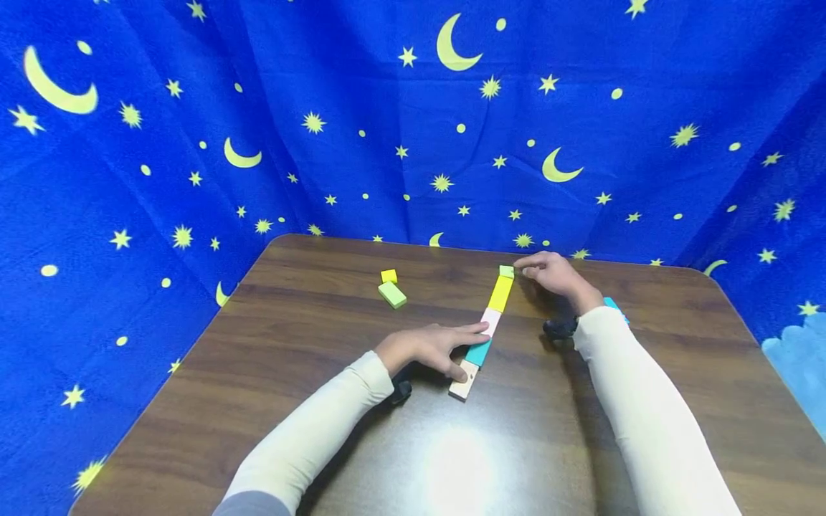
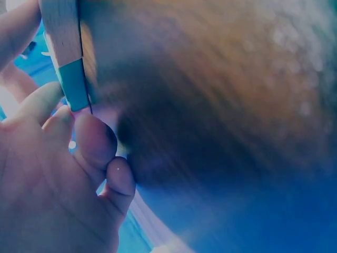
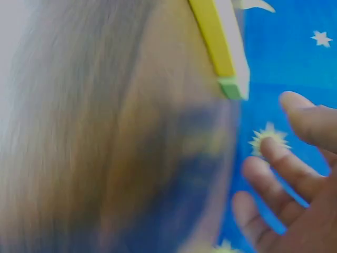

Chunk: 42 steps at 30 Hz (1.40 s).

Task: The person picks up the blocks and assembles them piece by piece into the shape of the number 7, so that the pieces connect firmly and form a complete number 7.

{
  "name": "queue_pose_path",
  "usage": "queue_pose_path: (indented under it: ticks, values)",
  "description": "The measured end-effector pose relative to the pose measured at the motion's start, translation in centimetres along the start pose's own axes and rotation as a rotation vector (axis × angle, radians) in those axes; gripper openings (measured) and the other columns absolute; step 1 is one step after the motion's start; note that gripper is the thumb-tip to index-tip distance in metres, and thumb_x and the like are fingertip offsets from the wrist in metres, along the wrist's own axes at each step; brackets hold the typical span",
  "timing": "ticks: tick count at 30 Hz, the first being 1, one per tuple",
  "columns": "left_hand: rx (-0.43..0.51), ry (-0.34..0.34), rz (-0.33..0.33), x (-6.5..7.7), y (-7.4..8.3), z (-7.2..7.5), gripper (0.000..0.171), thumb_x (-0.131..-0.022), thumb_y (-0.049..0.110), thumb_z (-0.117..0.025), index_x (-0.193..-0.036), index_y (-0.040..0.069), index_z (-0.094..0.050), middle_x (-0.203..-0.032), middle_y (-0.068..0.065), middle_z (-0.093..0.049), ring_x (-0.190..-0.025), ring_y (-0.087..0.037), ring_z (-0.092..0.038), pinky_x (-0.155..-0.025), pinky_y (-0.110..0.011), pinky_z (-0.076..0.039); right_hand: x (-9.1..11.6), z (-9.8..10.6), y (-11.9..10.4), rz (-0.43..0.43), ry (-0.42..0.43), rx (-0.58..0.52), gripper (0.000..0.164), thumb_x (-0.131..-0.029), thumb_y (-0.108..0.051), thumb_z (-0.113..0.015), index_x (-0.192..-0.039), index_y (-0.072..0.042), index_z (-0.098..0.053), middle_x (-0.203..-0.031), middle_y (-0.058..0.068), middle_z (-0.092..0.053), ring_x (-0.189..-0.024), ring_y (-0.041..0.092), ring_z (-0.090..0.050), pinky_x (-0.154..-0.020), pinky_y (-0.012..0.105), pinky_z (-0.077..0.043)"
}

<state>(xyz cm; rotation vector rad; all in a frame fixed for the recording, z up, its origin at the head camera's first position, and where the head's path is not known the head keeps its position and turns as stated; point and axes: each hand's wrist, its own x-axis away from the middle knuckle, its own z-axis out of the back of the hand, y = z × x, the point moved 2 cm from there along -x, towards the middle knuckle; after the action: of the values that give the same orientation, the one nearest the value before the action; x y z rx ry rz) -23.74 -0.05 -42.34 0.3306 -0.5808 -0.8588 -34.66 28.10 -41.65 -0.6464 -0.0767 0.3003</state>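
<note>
Row of blocks [image 1: 487, 326] laid end to end on the worktop [image 1: 310, 358], running diagonally from near centre toward the far edge. Five in the row, counted near to far: wood [image 1: 464, 381], teal [image 1: 478, 352], pale pink [image 1: 491, 320], yellow [image 1: 500, 292], small green [image 1: 506, 271].

Left hand [image 1: 431, 347] lies beside the near half of the row, fingers stretched out flat, tips touching the pink and teal blocks; thumb close to the wood one. Right hand [image 1: 550, 275] sits just beside the green end block, fingers loosely spread in the wrist view, not pinching; whether a fingertip touches the block I cannot tell.

Two loose blocks well apart to the left: small yellow cube [image 1: 388, 276], light green slab [image 1: 392, 294]. One more teal piece [image 1: 613, 305] shows partly behind the right sleeve.

Risk, as I judge it: a sideways nudge from either hand would skew the row or open gaps, since nothing holds the blocks together. The right sleeve could drag the hidden teal piece.
</note>
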Motion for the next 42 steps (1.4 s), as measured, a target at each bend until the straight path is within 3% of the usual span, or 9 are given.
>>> queue_pose_path:
  ticks: [5,8,10,13,15,19,22,34,42]
  values:
    - [-0.010,0.007,0.014,0.2,-0.2,0.0,0.084,-0.087,0.037,-0.068,-0.158,0.033,-0.023,-0.168,0.018,-0.004,-0.155,-0.017,-0.021,-0.123,-0.050,-0.024,3.2,2.7,-0.6,0.043,-0.079,0.099,0.031,-0.098,-0.011,-0.055,-0.125,-0.004,-0.067,-0.127,0.022,-0.066,-0.119,0.041,-0.061,-0.102,0.057,-0.046]
    - [-0.023,0.007,0.004,0.1,-0.1,0.0,0.085,-0.087,0.038,-0.068,-0.158,0.032,-0.023,-0.168,0.017,-0.005,-0.154,-0.017,-0.022,-0.123,-0.049,-0.025,6.0,3.8,0.5,0.080,-0.044,0.170,0.029,-0.098,-0.013,-0.057,-0.123,-0.004,-0.069,-0.121,0.020,-0.069,-0.112,0.037,-0.063,-0.097,0.056,-0.048]
    - [-0.031,0.006,-0.002,0.0,0.0,0.0,0.085,-0.086,0.038,-0.068,-0.158,0.032,-0.023,-0.168,0.017,-0.005,-0.154,-0.016,-0.023,-0.123,-0.049,-0.025,8.1,4.7,1.6,0.101,0.051,0.163,0.027,-0.096,-0.011,-0.058,-0.119,-0.003,-0.070,-0.118,0.020,-0.070,-0.107,0.016,-0.065,-0.095,0.040,-0.051]
    - [-0.024,0.004,0.001,0.1,0.1,0.0,0.085,-0.086,0.038,-0.069,-0.158,0.032,-0.023,-0.168,0.017,-0.005,-0.154,-0.016,-0.023,-0.123,-0.049,-0.026,10.6,6.2,3.4,0.108,0.192,0.148,0.024,-0.095,-0.009,-0.059,-0.115,-0.004,-0.072,-0.115,0.019,-0.070,-0.099,-0.016,-0.052,-0.087,0.017,-0.045]
    - [-0.024,0.006,0.004,0.1,0.1,0.0,0.086,-0.086,0.038,-0.069,-0.158,0.032,-0.023,-0.168,0.017,-0.006,-0.154,-0.016,-0.023,-0.123,-0.048,-0.027,11.6,6.8,4.5,0.091,0.251,0.153,0.023,-0.094,-0.007,-0.060,-0.113,-0.004,-0.073,-0.115,0.020,-0.070,-0.095,-0.023,-0.045,-0.081,0.013,-0.041]
    - [-0.033,0.013,0.002,0.2,0.0,0.1,0.086,-0.086,0.039,-0.069,-0.158,0.032,-0.023,-0.168,0.017,-0.006,-0.153,-0.017,-0.024,-0.122,-0.047,-0.029,12.1,6.6,6.2,0.020,0.157,0.257,0.027,-0.092,-0.010,-0.063,-0.116,0.000,-0.070,-0.115,0.028,-0.067,-0.096,0.016,-0.066,-0.082,0.039,-0.050]
    - [-0.037,0.015,0.005,0.1,-0.1,0.0,0.086,-0.086,0.040,-0.069,-0.158,0.033,-0.023,-0.168,0.018,-0.006,-0.153,-0.017,-0.025,-0.122,-0.048,-0.028,12.1,6.1,7.1,-0.019,0.066,0.303,0.036,-0.091,-0.015,-0.066,-0.121,0.004,-0.065,-0.113,0.031,-0.066,-0.099,0.043,-0.064,-0.081,0.053,-0.050]
    - [-0.030,0.020,0.009,0.1,-0.1,-0.3,0.085,-0.087,0.040,-0.068,-0.158,0.032,-0.024,-0.168,0.018,-0.006,-0.153,-0.017,-0.026,-0.122,-0.049,-0.028,11.7,5.7,6.9,-0.107,0.036,0.297,0.046,-0.087,-0.027,-0.073,-0.121,0.004,-0.066,-0.104,0.028,-0.070,-0.090,0.036,-0.066,-0.071,0.038,-0.050]
    - [-0.028,0.022,-0.002,0.0,-0.1,-0.2,0.085,-0.087,0.039,-0.068,-0.158,0.032,-0.024,-0.168,0.017,-0.005,-0.154,-0.015,-0.022,-0.123,-0.052,-0.025,11.7,5.6,6.8,-0.118,0.056,0.309,0.043,-0.085,-0.029,-0.075,-0.115,0.001,-0.067,-0.103,0.029,-0.070,-0.092,0.042,-0.066,-0.072,0.047,-0.050]
